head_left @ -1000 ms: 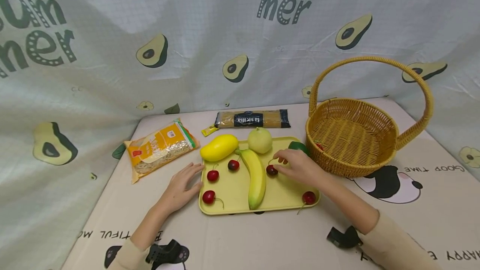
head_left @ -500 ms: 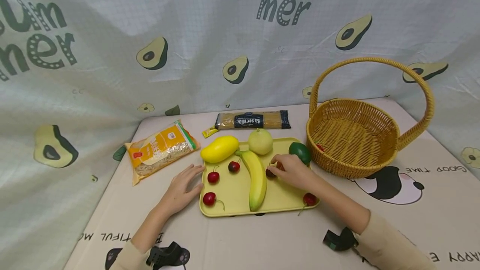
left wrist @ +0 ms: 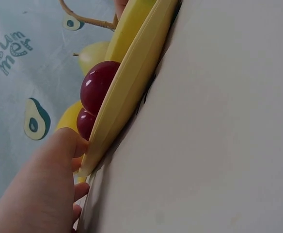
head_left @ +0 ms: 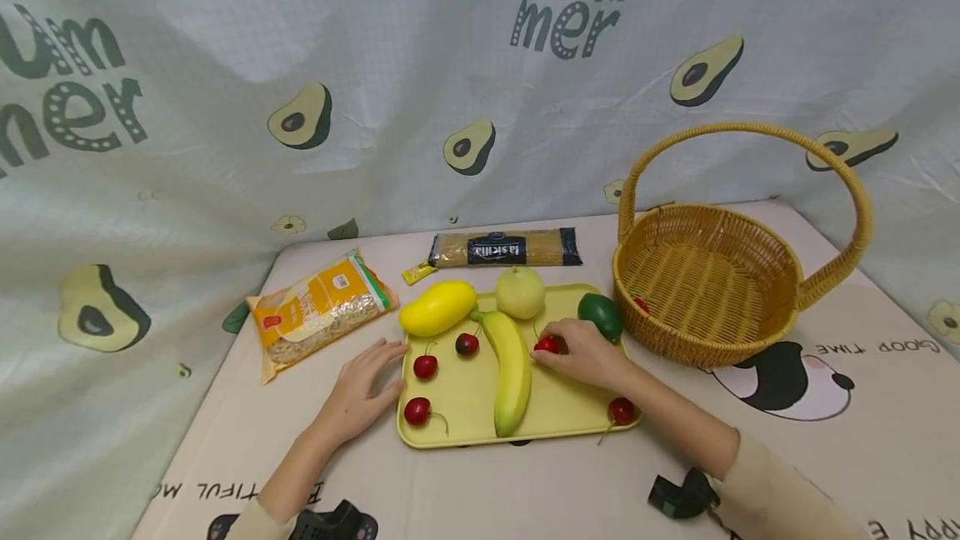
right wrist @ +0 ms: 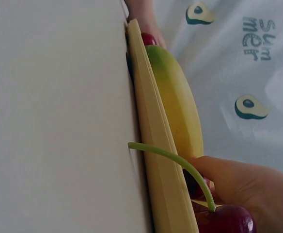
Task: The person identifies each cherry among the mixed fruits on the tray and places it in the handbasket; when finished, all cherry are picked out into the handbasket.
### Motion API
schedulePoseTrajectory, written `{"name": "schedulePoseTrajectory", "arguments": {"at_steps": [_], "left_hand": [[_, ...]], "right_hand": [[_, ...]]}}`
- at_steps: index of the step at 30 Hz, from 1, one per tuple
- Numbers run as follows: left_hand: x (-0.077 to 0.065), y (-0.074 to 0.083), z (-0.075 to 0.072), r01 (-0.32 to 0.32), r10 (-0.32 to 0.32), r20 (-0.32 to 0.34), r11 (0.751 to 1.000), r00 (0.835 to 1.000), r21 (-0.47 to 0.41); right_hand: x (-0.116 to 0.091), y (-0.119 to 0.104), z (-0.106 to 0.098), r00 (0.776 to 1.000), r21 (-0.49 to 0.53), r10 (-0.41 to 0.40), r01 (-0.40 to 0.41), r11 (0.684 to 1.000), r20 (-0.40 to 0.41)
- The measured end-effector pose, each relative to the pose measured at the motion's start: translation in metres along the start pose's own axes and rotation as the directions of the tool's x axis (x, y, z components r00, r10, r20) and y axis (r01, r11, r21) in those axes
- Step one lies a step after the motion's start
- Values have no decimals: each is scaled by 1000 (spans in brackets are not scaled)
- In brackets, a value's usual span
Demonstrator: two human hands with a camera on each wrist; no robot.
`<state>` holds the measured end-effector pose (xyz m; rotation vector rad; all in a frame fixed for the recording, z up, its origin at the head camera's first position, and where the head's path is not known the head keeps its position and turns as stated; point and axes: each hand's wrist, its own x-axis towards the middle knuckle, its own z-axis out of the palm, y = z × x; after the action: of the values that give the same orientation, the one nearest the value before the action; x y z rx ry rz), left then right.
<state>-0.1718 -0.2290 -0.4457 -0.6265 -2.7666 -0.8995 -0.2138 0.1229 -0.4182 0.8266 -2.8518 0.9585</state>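
My right hand (head_left: 588,352) pinches a red cherry (head_left: 546,345) between thumb and fingers, over the yellow tray (head_left: 465,432) right of the banana (head_left: 512,377). In the right wrist view the thumb presses against this dark red cherry (right wrist: 194,185), partly hidden behind the tray's rim. My left hand (head_left: 363,390) rests at the tray's left edge, fingers extended and relaxed. In the left wrist view its thumb (left wrist: 69,141) touches the rim beside two cherries. A dark red cherry (head_left: 467,345) lies left of the banana, and another cherry (head_left: 621,411) sits at the front right corner.
On the tray's far side are a mango (head_left: 438,308), a round pale green fruit (head_left: 520,292) and a dark green fruit (head_left: 600,315). A wicker basket (head_left: 708,340) with a tall handle stands right. Behind lie a pasta packet (head_left: 506,248), a small yellow sachet (head_left: 418,272) and an orange bag (head_left: 322,311).
The right hand has closed its fingers on the cherry, which now shows its bright red side instead of its dark one. The left hand stays at the tray's edge.
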Motion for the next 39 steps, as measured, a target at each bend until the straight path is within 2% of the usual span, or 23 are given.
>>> {"name": "schedulePoseTrajectory", "arguments": {"at_steps": [6,10,15,21,27,35,39], "left_hand": [[-9,-3,10,-25,27,-24,998,999,58],[-18,-3,14,-9,10,-13,998,1000,63],[-22,-1,13,14,-14,1,997,1000,79],[-19,-2,9,-3,1,13,994,1000,107],[-7,-1,3,-43,44,-9,991,999,129],[-3,0,5,-15,12,21,993,1000,120],[1,-3,4,-28,26,16,990,1000,141]], "right_hand": [[-12,4,10,1000,36,21,-21,999,19],[-20,5,18,999,52,25,-27,998,35],[-20,3,21,1000,42,4,-5,999,23],[-15,1,17,1000,27,-22,21,999,22],[-5,2,8,1000,18,-28,28,999,-10],[-5,2,3,1000,36,-17,16,999,25],[-4,3,2,1000,44,-24,25,999,-4]]}}
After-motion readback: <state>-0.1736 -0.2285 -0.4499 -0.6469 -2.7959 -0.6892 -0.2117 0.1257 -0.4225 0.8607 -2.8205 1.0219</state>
